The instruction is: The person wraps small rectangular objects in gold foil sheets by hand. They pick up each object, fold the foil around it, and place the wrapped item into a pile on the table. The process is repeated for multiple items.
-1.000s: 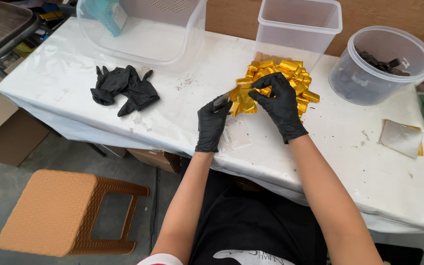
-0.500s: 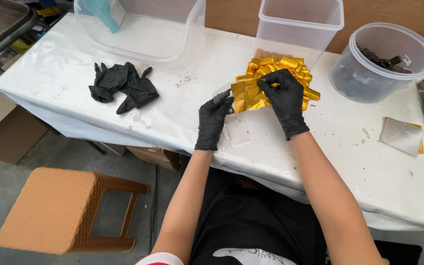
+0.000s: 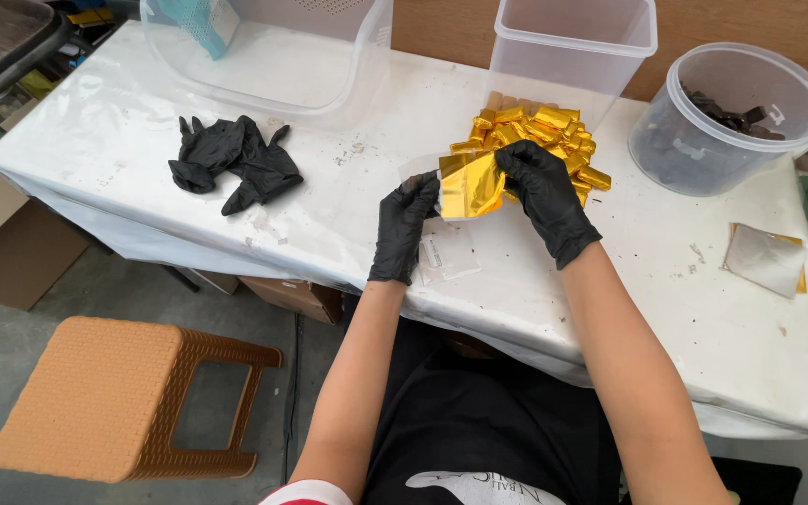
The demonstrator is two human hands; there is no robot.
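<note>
- The gold foil sheet looks thin, light and crinkly to me — likely to tear, so best taken by its edges.
- My left hand and right hand both have fingers clamped on it, holding it just above the white surface, in front of the pile of gold-wrapped pieces.

Glossy gold foil shines between matt black rubbery gloves on both hands. The surface wears smooth white plastic sheet; the tubs are clear plastic; the stool is woven-textured.
</note>
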